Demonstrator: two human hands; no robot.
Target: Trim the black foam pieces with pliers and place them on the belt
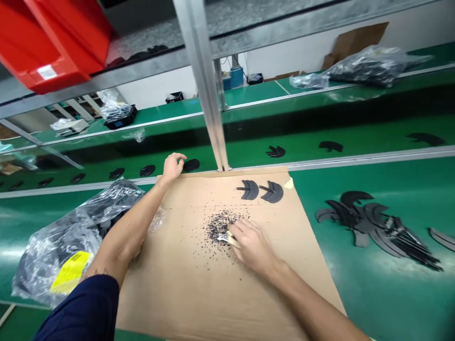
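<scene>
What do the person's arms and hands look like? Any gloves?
No gloves: the left hand and right hand are bare. A dark blue sleeve ends partway down the left arm, with small dark marks just past its edge. No sleeve shows on the right arm.

the left arm wears a navy sleeve.

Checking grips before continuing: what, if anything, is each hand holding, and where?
The right hand pinches a small shiny item by its near end; its identity is unclear. The left hand is beside a black part; any grip cannot be told.
</scene>
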